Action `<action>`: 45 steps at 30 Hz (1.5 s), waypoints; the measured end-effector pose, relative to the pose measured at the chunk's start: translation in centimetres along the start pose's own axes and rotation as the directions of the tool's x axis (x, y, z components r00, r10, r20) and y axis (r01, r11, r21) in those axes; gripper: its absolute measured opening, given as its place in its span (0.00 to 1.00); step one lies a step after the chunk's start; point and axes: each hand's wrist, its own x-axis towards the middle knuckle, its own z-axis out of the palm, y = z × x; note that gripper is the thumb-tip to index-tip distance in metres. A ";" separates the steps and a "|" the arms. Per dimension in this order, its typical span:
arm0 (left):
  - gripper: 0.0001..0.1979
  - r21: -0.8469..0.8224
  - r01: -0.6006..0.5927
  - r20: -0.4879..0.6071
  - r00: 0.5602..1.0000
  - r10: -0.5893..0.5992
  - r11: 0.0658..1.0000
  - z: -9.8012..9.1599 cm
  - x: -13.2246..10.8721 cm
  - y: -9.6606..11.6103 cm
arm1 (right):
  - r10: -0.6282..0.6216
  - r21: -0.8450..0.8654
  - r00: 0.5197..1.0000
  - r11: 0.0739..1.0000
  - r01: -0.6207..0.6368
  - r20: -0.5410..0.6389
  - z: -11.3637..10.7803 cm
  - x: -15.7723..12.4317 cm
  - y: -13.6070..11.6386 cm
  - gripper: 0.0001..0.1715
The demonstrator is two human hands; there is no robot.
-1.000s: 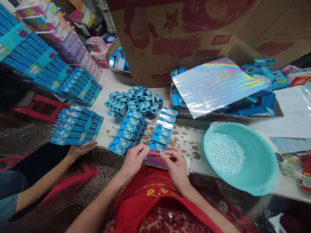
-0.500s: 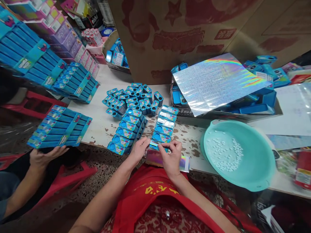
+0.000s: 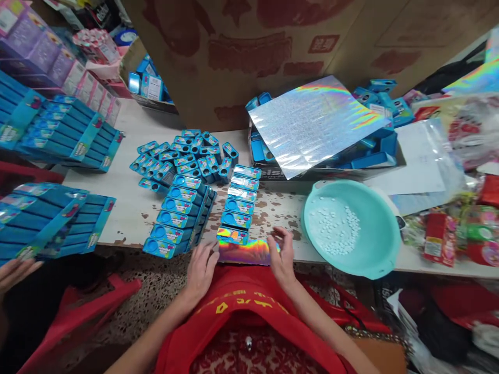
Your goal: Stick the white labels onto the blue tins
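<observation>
A shiny holographic sticker strip (image 3: 244,253) lies along the table's front edge, between my hands. My left hand (image 3: 201,267) rests at its left end, fingers stretched out and holding nothing. At the other end, my right hand (image 3: 283,257) has thumb and forefinger around a shiny edge of the strip; the exact grip is partly hidden. Just beyond the strip stands a row of small blue boxes (image 3: 238,206); the nearest and some farther ones carry shiny stickers on top, while others show round recesses. A second row of blue boxes (image 3: 171,218) stands to the left.
Loose blue boxes (image 3: 191,156) are heaped behind the rows. To the right is a turquoise basin (image 3: 374,254) with white pellets. A holographic sheet (image 3: 315,122) covers a carton of blue boxes. At far left, a co-worker's hand (image 3: 17,272) supports blue packs (image 3: 35,218).
Both hands have moved apart from the nearest box, which now bears a shiny sticker. The view has shifted to the right. The co-worker's packs appear farther left.
</observation>
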 end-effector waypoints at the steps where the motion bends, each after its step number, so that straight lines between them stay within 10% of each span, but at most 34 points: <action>1: 0.18 -0.013 0.007 0.088 0.996 -0.006 1.000 0.0 -0.2 -0.2 | -0.012 -0.105 0.999 0.994 0.007 -0.047 -1.4 0.6 1.6 0.23; 4: 0.16 -0.108 -0.047 0.486 0.869 0.094 0.993 1.0 0.2 1.1 | 0.126 -0.220 0.992 0.968 -0.123 0.000 -4.6 2.0 6.1 0.29; 7: 0.18 -0.146 -0.184 0.608 0.759 0.235 0.972 4.1 2.1 4.2 | 0.221 -0.189 0.967 0.963 -0.195 0.129 -5.4 2.5 8.6 0.31; 14: 0.13 0.219 -0.258 0.636 0.769 0.063 0.941 11.3 7.5 9.8 | 0.083 -0.250 0.989 0.967 -0.049 0.126 -5.2 1.2 7.5 0.20; 21: 0.15 0.253 -0.260 0.623 0.781 0.049 0.932 11.6 8.6 9.9 | -0.253 -0.657 0.942 0.676 0.334 0.219 -5.0 -2.0 8.4 0.18; 29: 0.14 0.194 -0.208 0.605 0.795 0.050 0.959 12.1 9.1 9.3 | -0.259 -0.609 0.942 0.718 0.337 0.215 -6.5 -4.3 6.2 0.11; 33: 0.17 -0.036 -0.174 0.582 0.797 0.162 0.984 11.3 8.3 9.9 | -0.094 -0.442 0.994 0.891 0.106 0.050 -7.6 -3.4 1.9 0.13; 36: 0.19 -0.487 0.063 0.635 0.711 0.303 0.871 10.0 6.9 11.0 | 0.072 -0.249 0.997 0.965 -0.079 -0.038 -8.1 -2.7 -0.8 0.15; 39: 0.13 -0.515 0.261 0.717 0.654 0.242 0.816 7.7 5.3 12.6 | 0.142 -0.114 0.988 0.982 -0.148 -0.059 -8.1 -2.3 -2.7 0.16; 45: 0.13 -0.187 -0.075 0.491 0.856 0.160 0.979 -0.8 4.0 14.0 | 0.074 0.006 0.997 0.997 -0.073 -0.038 -4.7 -2.1 -6.3 0.14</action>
